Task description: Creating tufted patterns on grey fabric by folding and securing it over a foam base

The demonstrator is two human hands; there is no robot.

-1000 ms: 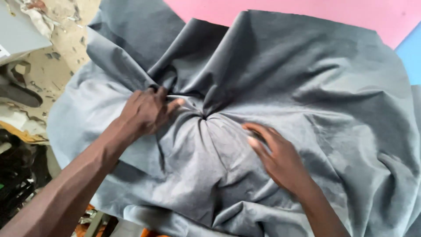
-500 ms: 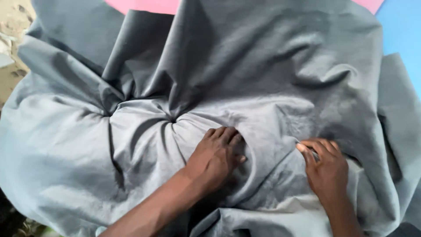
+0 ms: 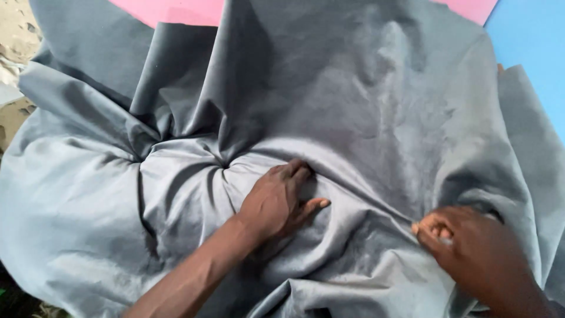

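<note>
A large sheet of grey fabric (image 3: 365,100) lies crumpled over the surface, with folds gathering into a pucker left of centre. My left hand (image 3: 279,200) rests on it near the middle, palm down, fingers pushed into a crease. My right hand (image 3: 471,250) is at the lower right, its fingers curled and pinching a fold of the same fabric.
A pink surface (image 3: 170,10) shows along the top edge and a blue surface (image 3: 532,41) at the upper right. A worn, mottled floor (image 3: 15,35) appears at the far left. The fabric hangs over the near edge at the lower left.
My left hand has shifted right along the fabric, away from the puckered folds. My right hand has moved right and down, drawing its fold with it.
</note>
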